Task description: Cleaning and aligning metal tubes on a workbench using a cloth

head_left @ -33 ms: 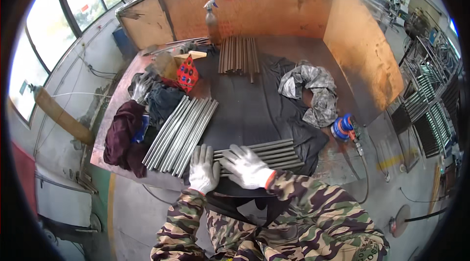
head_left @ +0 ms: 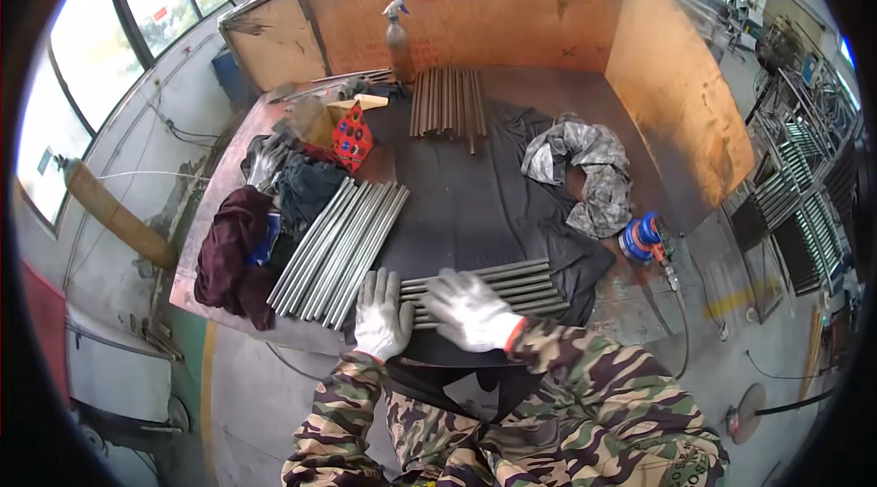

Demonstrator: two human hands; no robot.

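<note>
Both my hands wear white knit gloves. At the front of the table several grey metal rods (head_left: 525, 286) lie side by side, pointing left to right. My right hand (head_left: 469, 313) rests flat across their left part, fingers stretched out and partly blurred. My left hand (head_left: 382, 318) is held upright at the rods' left ends, its fingers straight and pointing away from me. Left of it, a slanted row of shiny silver rods (head_left: 340, 254) lies on the table. Black cloth (head_left: 448, 199) spreads under the rods, and brownish rods (head_left: 446, 103) lie farther back.
A grey crumpled cloth (head_left: 598, 181) and a blue-and-orange power sander (head_left: 641, 238) with a hose are on the right. At left lie maroon cloth (head_left: 233, 249), dark rags (head_left: 312, 195) and a red patterned box (head_left: 353, 137). A spray bottle (head_left: 397, 44) stands before the wooden back panel (head_left: 548, 21).
My right hand has shifted slightly right across the rods. My left hand stays in nearly the same place at their ends.
</note>
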